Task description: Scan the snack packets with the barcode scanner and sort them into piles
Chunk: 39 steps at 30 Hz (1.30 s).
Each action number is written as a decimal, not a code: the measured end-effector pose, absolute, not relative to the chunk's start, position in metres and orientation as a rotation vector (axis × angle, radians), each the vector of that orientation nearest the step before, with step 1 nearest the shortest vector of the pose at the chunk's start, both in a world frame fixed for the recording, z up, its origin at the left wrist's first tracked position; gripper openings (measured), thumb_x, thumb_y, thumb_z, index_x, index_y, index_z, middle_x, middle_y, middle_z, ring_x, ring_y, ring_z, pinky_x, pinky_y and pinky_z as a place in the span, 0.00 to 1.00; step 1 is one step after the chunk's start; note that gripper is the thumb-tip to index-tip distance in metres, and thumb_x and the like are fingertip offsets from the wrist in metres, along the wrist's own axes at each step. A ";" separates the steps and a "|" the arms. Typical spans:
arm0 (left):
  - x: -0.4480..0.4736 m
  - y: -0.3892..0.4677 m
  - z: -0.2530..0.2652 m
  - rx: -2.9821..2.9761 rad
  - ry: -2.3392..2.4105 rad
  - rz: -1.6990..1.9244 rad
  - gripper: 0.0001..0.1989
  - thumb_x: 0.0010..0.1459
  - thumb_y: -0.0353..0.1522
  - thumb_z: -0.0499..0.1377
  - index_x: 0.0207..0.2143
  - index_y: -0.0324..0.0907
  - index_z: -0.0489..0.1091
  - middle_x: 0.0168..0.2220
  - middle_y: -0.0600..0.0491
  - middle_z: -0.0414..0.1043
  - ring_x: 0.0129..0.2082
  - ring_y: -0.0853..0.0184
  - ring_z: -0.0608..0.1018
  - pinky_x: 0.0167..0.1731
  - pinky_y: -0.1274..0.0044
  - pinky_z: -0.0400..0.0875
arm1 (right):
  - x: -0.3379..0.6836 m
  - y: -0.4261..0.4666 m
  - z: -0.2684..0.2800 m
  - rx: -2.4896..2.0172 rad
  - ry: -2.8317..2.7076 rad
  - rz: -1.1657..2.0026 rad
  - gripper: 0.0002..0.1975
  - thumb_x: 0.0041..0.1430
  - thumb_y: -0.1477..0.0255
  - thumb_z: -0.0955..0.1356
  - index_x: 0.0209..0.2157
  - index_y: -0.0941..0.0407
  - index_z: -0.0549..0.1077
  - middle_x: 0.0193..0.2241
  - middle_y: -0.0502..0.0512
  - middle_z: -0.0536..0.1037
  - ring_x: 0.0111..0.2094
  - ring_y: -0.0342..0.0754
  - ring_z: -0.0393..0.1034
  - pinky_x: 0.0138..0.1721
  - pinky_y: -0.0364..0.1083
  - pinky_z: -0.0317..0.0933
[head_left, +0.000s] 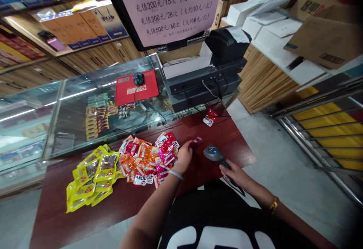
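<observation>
My left hand [185, 156] is closed on a small dark red snack packet [195, 140], held just above the brown tabletop. In my right hand [233, 173] is a black handheld barcode scanner [214, 154] with a small blue light, its head turned toward the packet. Left of my left hand lies a heap of red, orange and pink snack packets [144, 156]. Beside that heap are several yellow packets [93, 173] stacked loosely. A single red and white packet [210, 117] lies apart near the table's far edge.
Behind the brown table [227, 135] stands a glass display counter [76, 86] with a red mouse pad [124, 90] and a computer mouse [138, 78]. A monitor with a paper sign [172, 10], a black printer [227, 48] and cables are at the back. Metal railing [317, 143] stands right.
</observation>
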State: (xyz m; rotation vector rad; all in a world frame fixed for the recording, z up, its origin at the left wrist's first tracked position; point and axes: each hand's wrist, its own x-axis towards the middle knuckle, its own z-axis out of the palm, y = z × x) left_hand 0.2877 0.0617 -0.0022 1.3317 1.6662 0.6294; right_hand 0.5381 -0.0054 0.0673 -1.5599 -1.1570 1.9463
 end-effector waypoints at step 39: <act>0.201 0.063 0.042 1.619 2.309 0.628 0.25 0.56 0.28 0.54 0.58 0.40 0.64 0.59 0.42 0.66 0.62 0.55 0.65 0.63 0.60 0.57 | 0.521 0.029 0.059 -1.476 -1.275 2.075 0.29 0.55 0.45 0.67 0.43 0.57 0.68 0.19 0.42 0.63 0.17 0.39 0.56 0.20 0.41 0.51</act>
